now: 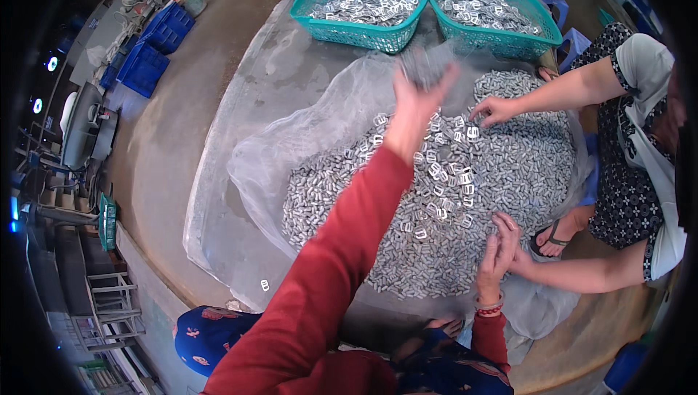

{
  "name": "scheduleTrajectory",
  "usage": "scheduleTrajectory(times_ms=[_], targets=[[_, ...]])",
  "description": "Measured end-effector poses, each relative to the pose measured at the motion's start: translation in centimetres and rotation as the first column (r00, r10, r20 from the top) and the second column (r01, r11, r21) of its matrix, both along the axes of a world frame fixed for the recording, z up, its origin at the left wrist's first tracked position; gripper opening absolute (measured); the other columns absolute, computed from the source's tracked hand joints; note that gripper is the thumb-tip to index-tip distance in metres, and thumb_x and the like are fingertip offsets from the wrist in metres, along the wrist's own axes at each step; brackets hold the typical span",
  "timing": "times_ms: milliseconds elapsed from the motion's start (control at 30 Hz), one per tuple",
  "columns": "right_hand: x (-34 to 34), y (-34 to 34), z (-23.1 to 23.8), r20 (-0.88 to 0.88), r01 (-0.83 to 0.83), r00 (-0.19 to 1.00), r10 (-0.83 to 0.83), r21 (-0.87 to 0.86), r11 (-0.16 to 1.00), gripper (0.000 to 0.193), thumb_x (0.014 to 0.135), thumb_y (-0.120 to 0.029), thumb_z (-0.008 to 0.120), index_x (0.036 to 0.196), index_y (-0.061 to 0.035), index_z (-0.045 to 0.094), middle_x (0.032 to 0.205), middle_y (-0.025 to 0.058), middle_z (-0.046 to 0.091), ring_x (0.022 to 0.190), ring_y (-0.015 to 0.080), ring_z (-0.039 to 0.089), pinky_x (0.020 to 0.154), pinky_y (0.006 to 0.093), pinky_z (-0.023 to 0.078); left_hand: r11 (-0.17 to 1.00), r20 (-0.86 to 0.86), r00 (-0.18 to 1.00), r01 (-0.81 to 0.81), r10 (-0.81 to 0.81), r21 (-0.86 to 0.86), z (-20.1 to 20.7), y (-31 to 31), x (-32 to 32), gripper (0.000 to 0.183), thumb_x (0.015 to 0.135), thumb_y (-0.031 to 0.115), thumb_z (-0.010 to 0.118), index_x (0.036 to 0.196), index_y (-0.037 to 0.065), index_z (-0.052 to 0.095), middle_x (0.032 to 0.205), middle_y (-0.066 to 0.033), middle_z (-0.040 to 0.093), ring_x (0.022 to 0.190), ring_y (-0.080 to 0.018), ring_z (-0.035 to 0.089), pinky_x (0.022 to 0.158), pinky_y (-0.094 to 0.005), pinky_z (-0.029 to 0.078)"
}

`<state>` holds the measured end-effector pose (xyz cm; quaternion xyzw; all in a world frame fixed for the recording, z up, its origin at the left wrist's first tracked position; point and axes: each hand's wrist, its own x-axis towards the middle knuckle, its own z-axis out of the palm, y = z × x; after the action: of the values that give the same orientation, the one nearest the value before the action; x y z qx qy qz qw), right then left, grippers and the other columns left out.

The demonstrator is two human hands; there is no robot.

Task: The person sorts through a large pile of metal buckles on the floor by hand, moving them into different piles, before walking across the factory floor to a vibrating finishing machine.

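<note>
My left hand [420,101], in a red sleeve, reaches over the far side of a heap of small grey metal cylinders [327,199]. It is smeared by motion, and a blurred grey mass [427,64] shows between its thumb and fingers. Whether the hand grips that mass, I cannot tell. Flat silvery slide buckles [440,171] lie scattered over the middle of the heap. My right hand [497,253] rests at the near right of the heap, fingers stretched out, with nothing visible in it. The heap lies on a translucent mesh sheet [265,166].
Two teal baskets [356,28] [494,42] of buckles stand beyond the heap. At right, a co-worker's hand [498,110] touches the heap's buckles; their other forearm [582,273] is near my right hand. A single buckle [265,285] lies at left. Blue crates [143,68] stand far left.
</note>
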<state>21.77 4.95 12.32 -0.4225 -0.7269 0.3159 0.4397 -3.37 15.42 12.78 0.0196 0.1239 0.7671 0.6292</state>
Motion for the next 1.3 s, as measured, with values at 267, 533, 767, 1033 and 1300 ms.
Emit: scheduleTrajectory(times_ms=[267,533,767,1033,1300], targets=[[1.4,2.3,-5.8,0.001,-0.081,0.996,0.087,-0.35,0.933,0.053,0.085,-0.003,0.048,0.136,-0.0037,0.033,0.124,0.0165,0.048,0.111,0.0265,0.05,0.09,0.0349,0.043,0.921,-0.897,0.209,0.069,-0.39,-0.384,1.5,-0.4,-5.5,0.034,0.089,0.034,0.051,0.103,0.005,0.061,0.107,-0.0082,0.06,0.097,-0.0193,0.056,0.078,-0.0409,0.045],[-0.6,6.2,-6.2,0.284,-0.256,0.9,0.331,-0.271,0.928,0.052,0.083,-0.01,0.055,0.133,-0.007,0.041,0.12,0.0192,0.052,0.109,0.0315,0.052,0.089,0.0391,0.045,0.883,-0.5,-0.843,0.374,0.195,-0.285,-10.6,-14.3,4.1,0.027,0.073,0.012,0.067,0.097,0.004,0.06,0.093,-0.0158,0.057,0.09,-0.033,0.057,0.077,-0.0401,0.048],[-4.0,2.9,-10.1,0.804,-0.262,0.519,0.289,-0.172,0.949,0.052,0.074,-0.016,0.069,0.121,-0.0096,0.049,0.126,0.0201,0.037,0.107,0.0378,0.043,0.085,0.0433,0.046,0.851,-0.783,-0.443,0.082,-0.436,-0.519,-7.9,-12.6,-2.6,0.022,0.081,0.017,0.061,0.093,0.0,0.064,0.09,-0.0155,0.064,0.081,-0.0255,0.063,0.073,-0.035,0.05],[-3.9,-0.9,-11.7,0.321,-0.336,0.831,0.454,-0.362,0.87,0.03,0.078,-0.012,0.062,0.103,0.002,0.054,0.1,0.0176,0.056,0.087,0.0315,0.058,0.069,0.0365,0.051,0.688,-0.615,-0.489,0.039,-0.619,-0.724,-7.8,-14.5,-1.8,0.024,0.087,0.023,0.051,0.091,0.001,0.056,0.068,-0.007,0.057,0.063,-0.0194,0.061,0.056,-0.0289,0.047],[0.1,0.0,-8.6,-0.492,-0.45,0.869,-0.057,-0.833,0.322,0.02,0.087,-0.014,0.061,0.103,-0.0025,0.059,0.098,0.0018,0.059,0.092,0.0111,0.057,0.068,0.0327,0.055,0.902,-0.578,-0.767,-0.005,-0.28,-0.431,-11.0,-15.5,1.2,0.032,0.078,0.032,0.066,0.087,0.002,0.062,0.078,-0.0179,0.063,0.074,-0.0348,0.062,0.066,-0.0424,0.048]])
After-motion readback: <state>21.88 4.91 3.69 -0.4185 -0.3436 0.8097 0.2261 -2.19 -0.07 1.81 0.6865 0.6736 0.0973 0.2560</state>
